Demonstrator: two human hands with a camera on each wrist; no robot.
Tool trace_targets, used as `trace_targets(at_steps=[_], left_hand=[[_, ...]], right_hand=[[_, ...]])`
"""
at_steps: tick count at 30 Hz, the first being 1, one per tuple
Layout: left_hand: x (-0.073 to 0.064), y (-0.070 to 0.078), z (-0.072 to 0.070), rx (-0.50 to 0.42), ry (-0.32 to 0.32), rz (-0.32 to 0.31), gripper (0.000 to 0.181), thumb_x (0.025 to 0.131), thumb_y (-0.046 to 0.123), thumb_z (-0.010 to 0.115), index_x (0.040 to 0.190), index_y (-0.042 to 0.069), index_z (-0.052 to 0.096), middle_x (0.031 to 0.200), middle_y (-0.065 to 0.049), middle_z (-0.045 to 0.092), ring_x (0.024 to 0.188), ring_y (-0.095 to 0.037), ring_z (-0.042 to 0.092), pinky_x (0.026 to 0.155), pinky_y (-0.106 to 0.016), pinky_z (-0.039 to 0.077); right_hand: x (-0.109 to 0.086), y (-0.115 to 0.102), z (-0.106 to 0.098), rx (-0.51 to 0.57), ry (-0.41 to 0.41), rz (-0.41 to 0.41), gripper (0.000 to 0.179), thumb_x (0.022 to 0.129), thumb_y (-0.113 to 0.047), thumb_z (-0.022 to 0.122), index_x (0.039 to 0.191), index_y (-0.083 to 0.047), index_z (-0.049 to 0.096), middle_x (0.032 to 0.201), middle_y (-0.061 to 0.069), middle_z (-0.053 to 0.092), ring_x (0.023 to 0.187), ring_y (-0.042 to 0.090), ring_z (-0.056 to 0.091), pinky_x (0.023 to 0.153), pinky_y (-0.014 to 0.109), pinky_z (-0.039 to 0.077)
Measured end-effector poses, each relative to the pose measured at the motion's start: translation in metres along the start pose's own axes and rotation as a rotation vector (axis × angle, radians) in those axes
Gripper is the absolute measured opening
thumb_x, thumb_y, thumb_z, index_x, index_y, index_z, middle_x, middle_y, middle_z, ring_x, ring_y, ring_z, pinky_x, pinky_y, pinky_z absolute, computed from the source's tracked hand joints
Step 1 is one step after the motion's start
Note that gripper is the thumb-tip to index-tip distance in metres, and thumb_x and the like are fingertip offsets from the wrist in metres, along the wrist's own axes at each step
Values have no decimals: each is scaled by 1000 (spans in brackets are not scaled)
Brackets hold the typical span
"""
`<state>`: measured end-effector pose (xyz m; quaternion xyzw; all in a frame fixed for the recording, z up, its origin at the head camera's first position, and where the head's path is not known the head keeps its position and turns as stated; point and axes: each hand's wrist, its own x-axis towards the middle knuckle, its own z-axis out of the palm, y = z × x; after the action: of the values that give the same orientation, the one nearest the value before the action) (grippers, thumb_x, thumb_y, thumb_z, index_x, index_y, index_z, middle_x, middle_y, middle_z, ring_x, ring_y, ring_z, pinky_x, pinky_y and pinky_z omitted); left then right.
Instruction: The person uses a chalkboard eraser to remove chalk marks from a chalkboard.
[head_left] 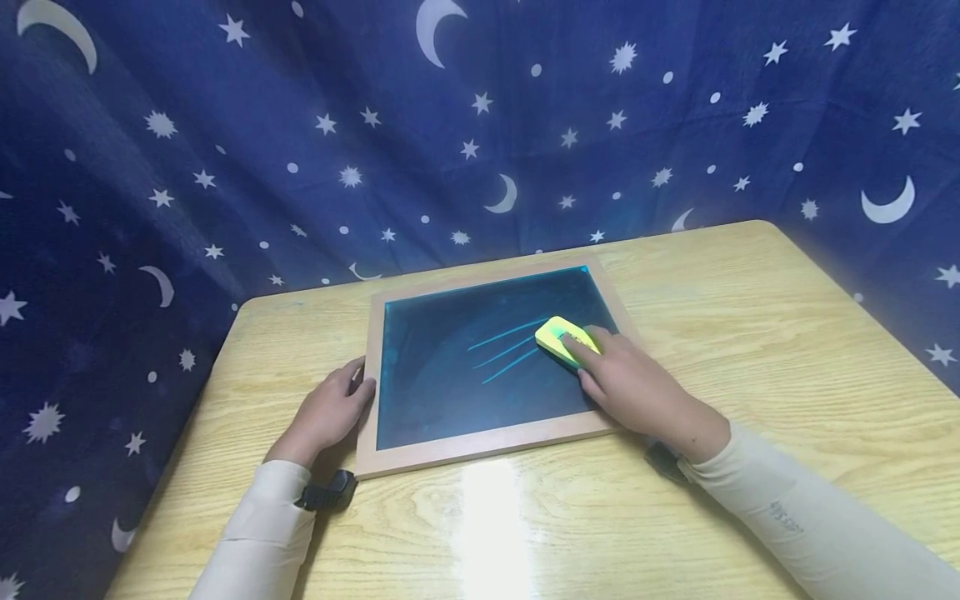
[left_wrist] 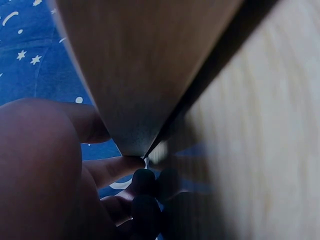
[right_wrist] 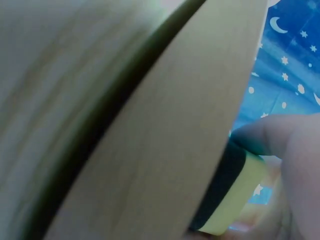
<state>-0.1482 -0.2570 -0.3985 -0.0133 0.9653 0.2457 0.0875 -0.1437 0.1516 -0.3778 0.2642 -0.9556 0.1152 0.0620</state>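
A small chalkboard [head_left: 442, 400] with a wooden frame lies flat on the table, three blue lines [head_left: 506, 358] drawn across its dark surface. My right hand [head_left: 637, 387] grips a yellow eraser [head_left: 551, 333] and holds it against the board over the right ends of the lines. In the right wrist view, the eraser's dark pad [right_wrist: 222, 185] faces the board, past the frame's edge [right_wrist: 165, 100]. My left hand [head_left: 330, 412] holds the frame's left side. The left wrist view shows the thumb [left_wrist: 90, 120] at the frame's upper edge and fingers [left_wrist: 112, 170] against its side.
The board rests on a light wooden table [head_left: 765, 333] with rounded far corners. Behind and to the left hangs a dark blue curtain [head_left: 420, 108] with moons and stars. A black strap [head_left: 326, 492] sits on the left wrist.
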Motion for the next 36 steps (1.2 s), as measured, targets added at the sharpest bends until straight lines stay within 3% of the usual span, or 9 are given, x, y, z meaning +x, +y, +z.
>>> trace_targets(at_steps=[9, 16, 25, 36], left_hand=[[-2, 2, 0, 8, -6, -10, 59, 107, 38, 35, 156, 6, 32, 154, -26, 41, 143, -47, 38, 115, -63, 32], [-3, 2, 0, 6, 2, -3, 57, 107, 36, 35, 156, 5, 33, 154, -26, 41, 143, -47, 37, 115, -64, 32], [-2, 1, 3, -6, 1, -4, 58, 107, 37, 35, 156, 5, 33, 154, -26, 41, 143, -47, 38, 115, -64, 33], [-2, 2, 2, 4, 7, -5, 58, 107, 37, 35, 156, 5, 33, 154, -26, 41, 143, -47, 38, 114, -64, 33]], right_hand=[[-5, -17, 4, -6, -24, -42, 49, 99, -17, 55, 148, -13, 50, 139, 26, 52, 115, 40, 60, 94, 52, 54], [-12, -34, 8, 10, -1, -111, 50, 98, -17, 56, 147, -15, 51, 139, 22, 53, 108, 34, 62, 83, 45, 56], [-21, -53, 8, 26, -30, -180, 51, 99, -21, 56, 150, -19, 48, 143, 17, 51, 108, 29, 62, 82, 43, 57], [-26, -61, 9, 38, -20, -253, 51, 99, -22, 56, 150, -18, 48, 140, 13, 53, 103, 22, 61, 82, 39, 56]])
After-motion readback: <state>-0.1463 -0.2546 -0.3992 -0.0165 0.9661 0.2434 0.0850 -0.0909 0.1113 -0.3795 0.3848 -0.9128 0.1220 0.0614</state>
